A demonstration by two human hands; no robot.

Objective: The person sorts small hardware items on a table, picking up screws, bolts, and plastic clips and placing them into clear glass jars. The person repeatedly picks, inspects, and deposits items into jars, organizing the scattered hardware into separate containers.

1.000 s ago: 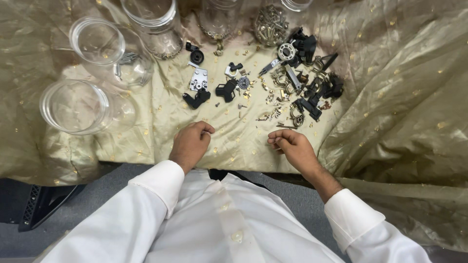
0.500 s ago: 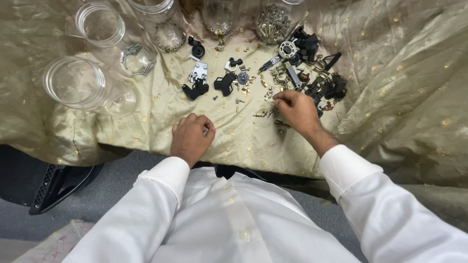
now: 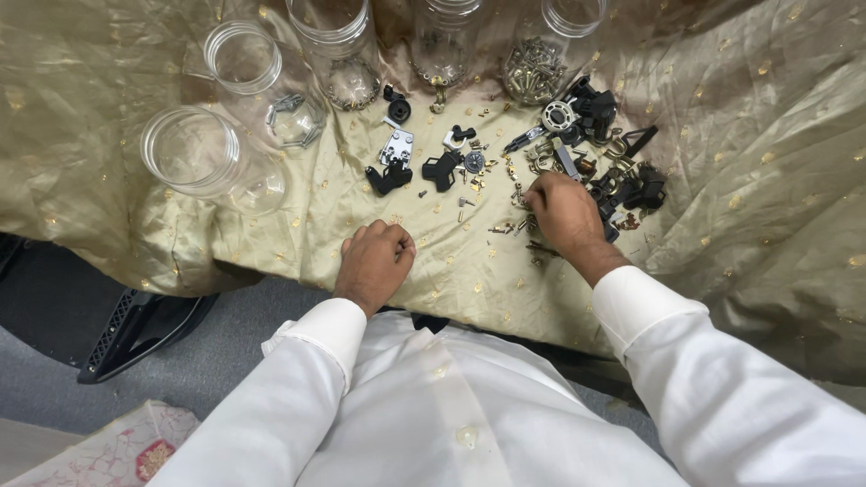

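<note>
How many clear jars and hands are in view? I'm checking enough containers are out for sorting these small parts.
Clear jars standing upright along the back of the gold cloth: 5
Hands: 2, left hand and right hand
Total: 7

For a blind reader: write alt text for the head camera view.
A person in white sleeves sorts small hardware on a gold cloth: the right hand reaches into a scatter of screws and black parts, while the left hand rests curled on the cloth. Five clear jars stand along the far side, some holding metal pieces.
</note>
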